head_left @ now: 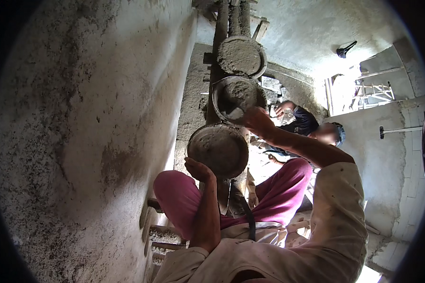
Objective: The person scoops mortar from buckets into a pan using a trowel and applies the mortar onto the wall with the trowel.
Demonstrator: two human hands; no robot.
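Note:
Three round pans stand in a row on a plank. The far pan (241,55) is full of grey wet mortar. In the middle pan (218,101) mortar is heaped at the far side, and the pale blade of a trowel (235,113) dips in at the near side. My right hand (259,122) is closed at that pan's right rim, apparently round the trowel's handle, which the fingers hide. The near pan (218,151) has only a thin grey coating inside. Beside its near left rim is my left hand (199,170), palm up, fingers loosely stretched.
A rough plastered wall (104,118) rises close on my left. Below the plank at the right, a person in a dark top and cap (307,122) reaches a hand toward the middle pan. Blocks (271,87) lie behind the pans. A ladder (375,94) shows through the bright opening.

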